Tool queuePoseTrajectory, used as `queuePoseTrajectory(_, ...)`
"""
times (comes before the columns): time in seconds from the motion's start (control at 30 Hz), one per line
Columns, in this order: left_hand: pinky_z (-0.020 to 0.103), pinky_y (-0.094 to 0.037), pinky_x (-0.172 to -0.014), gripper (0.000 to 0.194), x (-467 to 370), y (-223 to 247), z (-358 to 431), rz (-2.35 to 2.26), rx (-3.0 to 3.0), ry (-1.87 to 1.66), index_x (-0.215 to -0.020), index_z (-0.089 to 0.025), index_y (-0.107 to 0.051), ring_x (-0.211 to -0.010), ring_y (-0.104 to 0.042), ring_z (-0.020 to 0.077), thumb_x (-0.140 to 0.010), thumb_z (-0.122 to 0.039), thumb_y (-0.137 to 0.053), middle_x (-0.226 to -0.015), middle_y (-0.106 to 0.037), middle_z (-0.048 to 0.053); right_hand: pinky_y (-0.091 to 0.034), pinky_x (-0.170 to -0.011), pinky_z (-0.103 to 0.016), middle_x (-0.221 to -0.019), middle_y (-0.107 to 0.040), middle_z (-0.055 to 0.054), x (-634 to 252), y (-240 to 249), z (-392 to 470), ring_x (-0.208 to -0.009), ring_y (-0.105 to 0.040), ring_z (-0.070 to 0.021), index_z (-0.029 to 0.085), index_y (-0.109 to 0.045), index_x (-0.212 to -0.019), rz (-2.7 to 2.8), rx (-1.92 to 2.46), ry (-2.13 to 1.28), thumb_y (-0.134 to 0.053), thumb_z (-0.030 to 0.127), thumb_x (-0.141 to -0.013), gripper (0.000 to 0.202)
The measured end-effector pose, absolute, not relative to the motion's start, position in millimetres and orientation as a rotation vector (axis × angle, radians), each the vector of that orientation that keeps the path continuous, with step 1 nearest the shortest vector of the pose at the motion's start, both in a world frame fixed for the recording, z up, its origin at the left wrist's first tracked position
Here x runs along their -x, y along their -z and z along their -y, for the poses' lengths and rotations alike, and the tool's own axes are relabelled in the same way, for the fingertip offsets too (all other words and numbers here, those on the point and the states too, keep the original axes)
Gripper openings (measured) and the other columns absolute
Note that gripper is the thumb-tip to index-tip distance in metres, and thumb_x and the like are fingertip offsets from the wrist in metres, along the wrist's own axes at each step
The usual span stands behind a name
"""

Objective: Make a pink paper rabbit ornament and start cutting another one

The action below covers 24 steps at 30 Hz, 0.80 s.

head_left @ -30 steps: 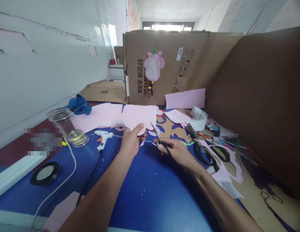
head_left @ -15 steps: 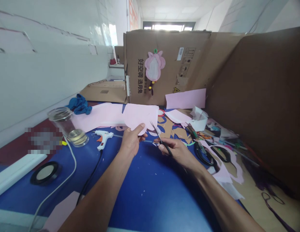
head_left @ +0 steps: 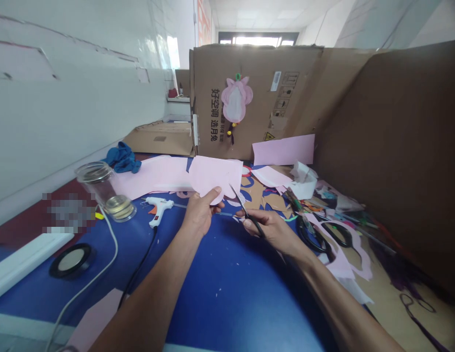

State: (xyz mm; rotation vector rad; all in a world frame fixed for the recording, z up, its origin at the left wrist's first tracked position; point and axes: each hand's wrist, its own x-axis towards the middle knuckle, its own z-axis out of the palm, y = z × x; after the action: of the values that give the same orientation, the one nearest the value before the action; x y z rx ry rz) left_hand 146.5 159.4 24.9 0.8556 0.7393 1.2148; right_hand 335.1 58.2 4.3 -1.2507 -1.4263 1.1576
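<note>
My left hand [head_left: 201,209] pinches the lower edge of a pink paper sheet [head_left: 213,173], thumb on top. The sheet is held up above the blue table, and its lower edge is cut in curves. In my right hand [head_left: 264,227] is a pair of scissors [head_left: 239,200] with dark handles, blades pointing up and slightly left at the sheet's right part. Whether the blades touch the paper I cannot tell. A white glue gun [head_left: 158,209] lies left of my left hand. More pink paper [head_left: 157,173] lies behind it.
At left are a glass jar [head_left: 119,208], a roll of black tape [head_left: 71,260] and a blue cloth [head_left: 123,157]. Paper scraps, tools and black-handled scissors [head_left: 311,234] crowd the right. Cardboard [head_left: 271,107] with a pink paper shape [head_left: 235,102] stands behind the blue table [head_left: 227,293].
The whole view has shifted slightly, with things appearing a little further right. Both hands keep nearly the same pose, the sheet and scissors still held.
</note>
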Motion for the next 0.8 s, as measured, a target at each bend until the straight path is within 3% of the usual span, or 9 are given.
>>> queuePoseTrajectory(0.8, 0.025, -0.040, -0.047, 0.039, -145.1, -25.2, -159.7, -0.730, -0.857, -1.184, -0.085, -0.014, -0.074, -0.051, -0.060, 0.0125, -0.062, -0.035, -0.098, -0.070, -0.070, 0.003, -0.033, -0.066, -0.030, -0.075, -0.051, 0.003, -336.1, -0.1, -60.0, -0.068, -0.040, -0.0136, 0.014, -0.079, -0.127, 1.425, 1.238, -1.154, -0.079, 0.061, -0.091, 0.059)
